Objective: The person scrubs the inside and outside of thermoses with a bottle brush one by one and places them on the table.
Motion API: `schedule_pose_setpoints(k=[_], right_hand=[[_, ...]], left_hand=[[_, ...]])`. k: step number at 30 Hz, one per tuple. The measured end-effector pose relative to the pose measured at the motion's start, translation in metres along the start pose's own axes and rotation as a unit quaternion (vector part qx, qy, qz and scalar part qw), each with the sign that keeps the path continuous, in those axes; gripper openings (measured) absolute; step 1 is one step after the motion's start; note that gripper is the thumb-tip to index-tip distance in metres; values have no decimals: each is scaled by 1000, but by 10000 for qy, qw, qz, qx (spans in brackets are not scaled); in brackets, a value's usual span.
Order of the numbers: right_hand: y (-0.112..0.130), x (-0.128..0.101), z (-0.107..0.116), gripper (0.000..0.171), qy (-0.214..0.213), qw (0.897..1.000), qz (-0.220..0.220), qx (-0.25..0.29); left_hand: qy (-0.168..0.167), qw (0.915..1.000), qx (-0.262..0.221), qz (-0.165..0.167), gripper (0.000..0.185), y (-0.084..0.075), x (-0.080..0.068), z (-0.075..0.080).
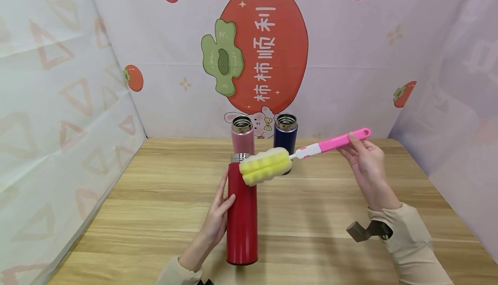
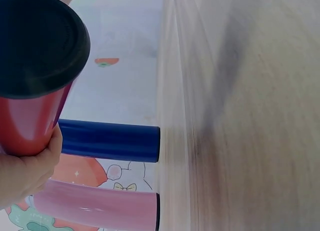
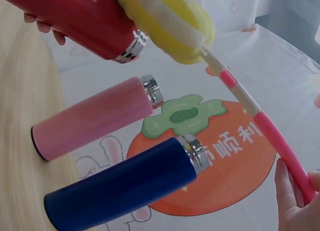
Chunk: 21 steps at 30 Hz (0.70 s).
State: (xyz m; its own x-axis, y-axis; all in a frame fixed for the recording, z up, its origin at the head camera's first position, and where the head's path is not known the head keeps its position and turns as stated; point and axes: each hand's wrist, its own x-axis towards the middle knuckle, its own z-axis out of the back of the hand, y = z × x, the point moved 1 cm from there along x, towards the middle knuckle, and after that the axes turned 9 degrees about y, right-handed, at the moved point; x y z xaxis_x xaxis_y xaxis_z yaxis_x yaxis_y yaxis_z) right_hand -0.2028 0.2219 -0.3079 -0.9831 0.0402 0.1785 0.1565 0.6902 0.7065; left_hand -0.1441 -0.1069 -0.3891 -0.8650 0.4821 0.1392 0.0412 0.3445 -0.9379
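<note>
My worry here is the red thermos bottle (image 1: 242, 220). The left hand (image 1: 215, 218) has its grip around the side of it, and the left-wrist view shows the base up off the bench (image 1: 155, 190), so nothing underneath is backing it up. Glossy round body, one hand: I'd guess a sideways shove could make it twist or slide right out.

Then there's the sponge bottle brush (image 1: 309, 150). The right hand (image 1: 367, 164) has a narrow pinch grip near the far end of the pink handle, so the fat yellow-and-white sponge head (image 1: 266, 167) is way out front with lots of leverage. Could easily sag or swing, imo. It's alongside the bottle near the steel neck (image 1: 238, 158), not in the mouth; can't tell if they're touching.

Also, the pink thermos bottle (image 1: 244, 141) and navy thermos bottle (image 1: 285, 141) stand upright by the backdrop. They look tall and narrow, so a stray swing of brush or bottle could tip one over.
</note>
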Motion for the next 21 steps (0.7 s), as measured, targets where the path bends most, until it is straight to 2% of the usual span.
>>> schedule_pose_setpoints(k=[4, 7, 11, 14, 17, 21], right_hand=[[2, 0, -1, 14, -179, 9998, 97, -49], [3, 0, 0, 15, -211, 9996, 172, -38], [3, 0, 1, 14, -177, 9995, 255, 28], [3, -1, 2, 14, -204, 9994, 268, 46], [5, -2, 3, 15, -261, 9993, 276, 26], [7, -2, 5, 16, -349, 9990, 281, 73]], left_hand=[[140, 9998, -159, 0, 57, 3, 1, 1], [63, 9999, -59, 71, 63, 5, 1, 2], [-257, 9985, 361, 316, 76, 7, 3, 1], [-453, 9954, 736, 420, 77, 8, 3, 0], [-611, 9918, 1053, 386, 72, 8, 2, 0], [-722, 9895, 1223, 271, 66, 8, 0, -1]])
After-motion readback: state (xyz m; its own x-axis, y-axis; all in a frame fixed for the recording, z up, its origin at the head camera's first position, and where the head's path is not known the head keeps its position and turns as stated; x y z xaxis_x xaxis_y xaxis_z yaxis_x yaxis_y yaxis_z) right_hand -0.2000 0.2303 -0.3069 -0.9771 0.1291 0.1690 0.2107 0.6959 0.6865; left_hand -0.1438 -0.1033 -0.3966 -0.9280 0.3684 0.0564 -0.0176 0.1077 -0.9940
